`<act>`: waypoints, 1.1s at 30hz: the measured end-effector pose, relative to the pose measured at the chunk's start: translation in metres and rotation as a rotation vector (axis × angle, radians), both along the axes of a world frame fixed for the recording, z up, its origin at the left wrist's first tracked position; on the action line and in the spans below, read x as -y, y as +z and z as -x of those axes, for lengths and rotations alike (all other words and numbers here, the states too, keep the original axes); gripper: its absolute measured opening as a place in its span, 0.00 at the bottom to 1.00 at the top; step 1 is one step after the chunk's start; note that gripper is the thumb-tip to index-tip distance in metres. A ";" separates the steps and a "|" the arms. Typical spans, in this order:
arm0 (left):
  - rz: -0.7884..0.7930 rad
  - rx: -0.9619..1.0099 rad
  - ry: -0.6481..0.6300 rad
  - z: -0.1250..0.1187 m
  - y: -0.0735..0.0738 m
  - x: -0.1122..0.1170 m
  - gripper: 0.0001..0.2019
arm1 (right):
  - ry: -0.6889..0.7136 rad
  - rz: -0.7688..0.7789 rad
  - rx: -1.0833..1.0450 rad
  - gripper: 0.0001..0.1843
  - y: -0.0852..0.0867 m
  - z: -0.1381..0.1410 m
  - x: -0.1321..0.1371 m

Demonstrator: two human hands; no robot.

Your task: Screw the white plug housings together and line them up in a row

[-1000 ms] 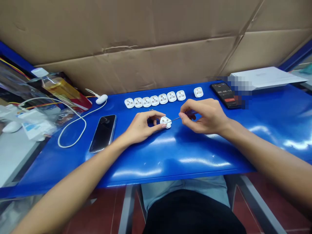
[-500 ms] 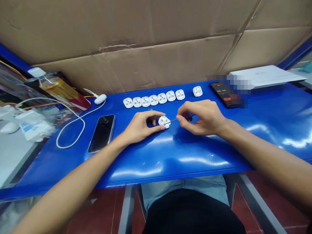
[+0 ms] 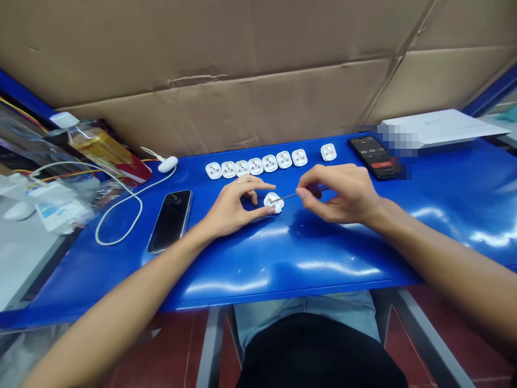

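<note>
My left hand (image 3: pixel 234 207) pinches a small white plug piece (image 3: pixel 273 202) between thumb and forefinger, holding it down on the blue table (image 3: pixel 307 253). My right hand (image 3: pixel 339 194) grips a thin screwdriver (image 3: pixel 301 193) with a dark handle, its metal tip resting on the top of the plug piece. Behind my hands, several similar white plug pieces (image 3: pixel 256 165) lie side by side in a row, and one more (image 3: pixel 328 152) sits apart to the right.
A dark phone (image 3: pixel 170 220) lies at my left beside a looped white cable (image 3: pixel 121 213). A second phone (image 3: pixel 374 156) showing a timer lies at the back right, next to a flat white box (image 3: pixel 440 126). Cardboard (image 3: pixel 250 70) walls the back. Packets clutter the far left.
My hands stay on the plug piece and screwdriver, with only slight shifts of fingers and view. The timer on the far phone has advanced.
</note>
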State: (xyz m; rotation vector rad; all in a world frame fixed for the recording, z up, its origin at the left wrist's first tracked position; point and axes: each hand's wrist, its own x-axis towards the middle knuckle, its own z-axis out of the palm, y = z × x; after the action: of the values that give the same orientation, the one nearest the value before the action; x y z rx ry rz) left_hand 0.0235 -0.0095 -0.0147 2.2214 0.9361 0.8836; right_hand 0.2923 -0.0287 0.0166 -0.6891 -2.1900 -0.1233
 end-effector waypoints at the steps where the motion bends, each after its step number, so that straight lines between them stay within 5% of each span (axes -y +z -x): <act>1: -0.009 0.018 0.008 0.000 0.000 0.000 0.23 | -0.007 -0.016 -0.015 0.05 0.000 0.000 0.000; 11: -0.052 0.134 -0.014 -0.002 -0.001 -0.001 0.09 | 0.001 -0.062 -0.080 0.04 0.002 0.001 0.002; 27: -0.348 0.157 0.116 -0.003 0.003 0.002 0.05 | -0.036 0.038 -0.088 0.04 -0.001 0.002 -0.001; 33: -0.257 0.157 0.089 -0.002 0.004 0.003 0.07 | 0.006 0.059 -0.066 0.01 0.002 0.000 0.001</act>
State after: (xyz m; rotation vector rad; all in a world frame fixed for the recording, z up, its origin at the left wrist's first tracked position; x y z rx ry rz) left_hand 0.0256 -0.0123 -0.0111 2.2947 0.8948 1.2620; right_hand 0.2926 -0.0297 0.0188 -0.7095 -2.1395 -0.0318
